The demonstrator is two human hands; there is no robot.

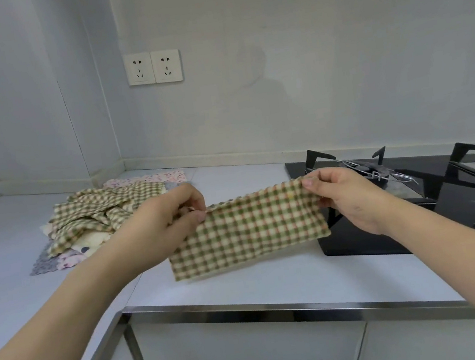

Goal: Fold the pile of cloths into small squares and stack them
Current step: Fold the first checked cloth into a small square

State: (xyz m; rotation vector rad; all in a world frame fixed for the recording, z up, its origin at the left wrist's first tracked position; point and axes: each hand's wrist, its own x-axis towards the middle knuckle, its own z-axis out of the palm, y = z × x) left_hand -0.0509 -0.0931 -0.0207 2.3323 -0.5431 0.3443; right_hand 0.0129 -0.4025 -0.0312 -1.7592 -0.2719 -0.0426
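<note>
Work has just begun: your left hand [174, 217] and right hand [343, 194] pinch one checked cloth [249, 227], folded once, above the table [260, 281]. The pile [97, 216] waits; no stack shows.

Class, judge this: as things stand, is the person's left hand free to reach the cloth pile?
Probably not yet. The left hand pinches the checked cloth, though the cloth pile lies close beside it, unobstructed.
</note>
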